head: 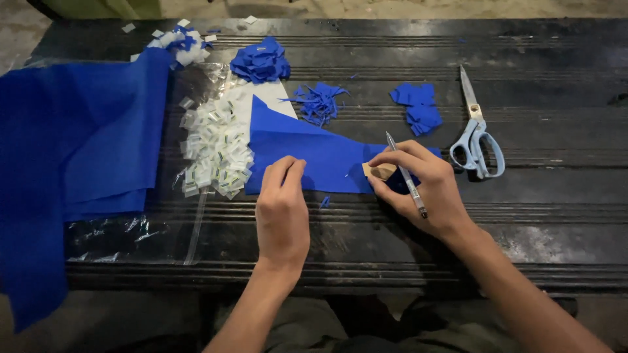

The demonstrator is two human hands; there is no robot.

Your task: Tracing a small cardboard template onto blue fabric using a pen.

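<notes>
The blue sheet piece (307, 153) lay flat near the middle of the dark tabletop (556, 216). The left hand (282, 212) pressed on its lower edge, fingers curled, its grip closed on nothing. At the sheet's right end the right hand (422, 186) kept a pen (405, 175) tucked between its fingers and pinched a small tan template (379, 171) against the sheet. Scissors (476, 134) lay right of the sheet, white scraps (216, 147) left of it, a blue paper flower (260, 62) beyond it
</notes>
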